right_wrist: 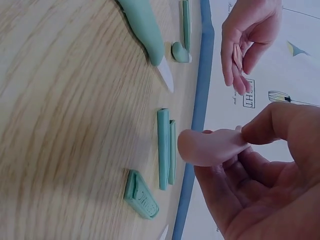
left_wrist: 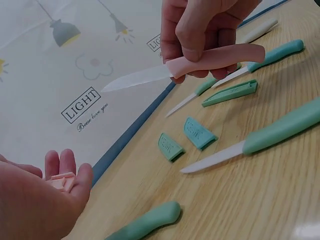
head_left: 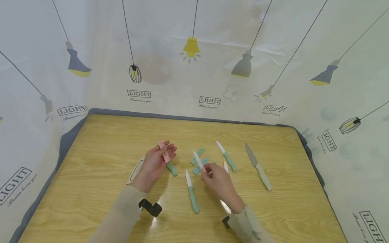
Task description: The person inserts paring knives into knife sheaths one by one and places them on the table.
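My left hand (head_left: 153,165), palm turned up, holds a pink blade sheath (head_left: 164,152) under its thumb. My right hand (head_left: 220,182) pinches a small knife with a white blade (head_left: 199,161) by its pink handle (left_wrist: 217,57). The blade points up and away from me, uncovered, above the table. Below it lie a green sheath (head_left: 197,156) and a blue-green sheath (head_left: 201,166). Between my hands a green-handled knife (head_left: 192,199) rests on the wood. Another green handle (head_left: 172,169) shows beside my left hand, its blade hidden in the head view.
Right of my right hand lie a green-handled knife (head_left: 230,161) and a larger cream-handled knife (head_left: 263,175). One more white blade (head_left: 226,166) is partly covered by my right hand. A flat cream item (head_left: 136,170) sticks out behind my left wrist. The wooden table (head_left: 100,148) meets a printed curtain.
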A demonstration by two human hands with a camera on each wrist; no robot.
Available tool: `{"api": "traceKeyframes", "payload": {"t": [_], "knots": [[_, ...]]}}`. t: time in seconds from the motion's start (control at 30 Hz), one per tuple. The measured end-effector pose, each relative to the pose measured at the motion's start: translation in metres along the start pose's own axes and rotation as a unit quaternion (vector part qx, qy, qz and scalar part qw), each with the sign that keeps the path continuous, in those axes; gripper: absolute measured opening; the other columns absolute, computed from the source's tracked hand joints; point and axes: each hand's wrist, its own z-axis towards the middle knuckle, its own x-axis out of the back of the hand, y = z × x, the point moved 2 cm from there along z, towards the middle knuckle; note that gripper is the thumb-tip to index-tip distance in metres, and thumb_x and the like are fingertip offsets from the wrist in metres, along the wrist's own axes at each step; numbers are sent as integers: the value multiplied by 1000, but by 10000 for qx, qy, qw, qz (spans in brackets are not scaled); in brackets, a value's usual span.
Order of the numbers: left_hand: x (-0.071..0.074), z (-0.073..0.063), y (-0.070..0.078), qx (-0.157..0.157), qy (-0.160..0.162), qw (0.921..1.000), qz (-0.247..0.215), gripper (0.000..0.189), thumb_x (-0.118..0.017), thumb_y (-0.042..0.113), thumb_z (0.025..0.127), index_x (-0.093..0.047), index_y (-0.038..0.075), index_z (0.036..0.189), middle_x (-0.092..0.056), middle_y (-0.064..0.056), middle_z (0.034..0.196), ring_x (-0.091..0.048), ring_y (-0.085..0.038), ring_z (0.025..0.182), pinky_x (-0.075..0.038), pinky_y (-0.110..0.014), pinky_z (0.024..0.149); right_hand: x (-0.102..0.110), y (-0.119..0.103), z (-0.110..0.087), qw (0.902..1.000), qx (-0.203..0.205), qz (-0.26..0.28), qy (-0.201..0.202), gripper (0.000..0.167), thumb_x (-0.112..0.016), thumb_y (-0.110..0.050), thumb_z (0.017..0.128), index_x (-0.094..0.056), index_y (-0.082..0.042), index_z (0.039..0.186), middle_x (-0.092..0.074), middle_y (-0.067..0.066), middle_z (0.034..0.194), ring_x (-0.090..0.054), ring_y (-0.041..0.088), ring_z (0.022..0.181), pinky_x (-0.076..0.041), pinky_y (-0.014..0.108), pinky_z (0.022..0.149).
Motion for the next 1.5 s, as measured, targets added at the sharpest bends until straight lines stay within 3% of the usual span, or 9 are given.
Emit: {"api": "traceKeyframes", "payload": {"t": [0.13, 0.33, 0.5, 0.7, 0.8, 1.07, 1.5], "knots": [[-4, 0, -4, 61, -94, 9999, 94, 47, -38, 7, 113, -30, -6, 157, -44, -24, 155, -47, -34, 142, -48, -40, 111, 2, 1, -2, 9997, -103, 215, -41, 15, -64, -14, 99, -71, -4, 109, -70, 1, 95, -66, 14, 81, -57, 29, 66], [-10, -2, -7, 123, -121, 9994, 293, 48, -43, 10, 112, -32, -5, 157, -49, -22, 154, -53, -32, 138, -53, -34, 105, 1, -3, -6, 9984, -172, 508, -157, 15, -63, -18, 102, -72, -7, 106, -69, -1, 93, -62, 10, 77, -54, 27, 66], [-15, -2, -8, 312, -252, 9992, -77, 50, -39, 15, 113, -29, -7, 157, -44, -27, 155, -44, -39, 144, -52, -37, 106, 1, -8, -9, 9952, -216, 887, -346, 22, -62, -24, 104, -72, -5, 110, -71, 2, 97, -67, 11, 79, -57, 26, 65], [-19, -3, -9, 363, -494, 9977, -287, 51, -32, 7, 110, -23, -9, 158, -35, -31, 159, -38, -39, 148, -45, -41, 115, 2, -11, -11, 9911, -83, 1209, -559, 29, -61, -28, 105, -73, -2, 111, -73, 6, 93, -69, 11, 76, -58, 27, 65], [-20, -2, -10, 358, -544, 9977, -200, 49, -31, 7, 112, -25, -8, 158, -37, -30, 159, -41, -37, 146, -46, -39, 114, 0, -12, -11, 9902, 1, 1241, -634, 31, -62, -29, 105, -74, -2, 111, -73, 5, 89, -67, 9, 71, -57, 26, 64], [-25, -3, -12, 336, -740, 9965, -180, 49, -31, 6, 113, -22, -8, 159, -34, -30, 160, -39, -37, 148, -47, -36, 112, -4, -16, -12, 9823, 164, 1589, -982, 31, -61, -26, 105, -75, 1, 108, -67, 2, 68, -51, 5, 47, -46, 21, 46], [-31, -3, -17, 235, -824, 9962, -141, 46, -36, 5, 112, -30, -7, 156, -37, -30, 159, -48, -33, 143, -49, -34, 109, -9, -15, -9, 9837, 263, 1452, -1031, 31, -60, -25, 105, -75, 2, 104, -66, -3, 68, -53, 5, 47, -45, 20, 42]]}}
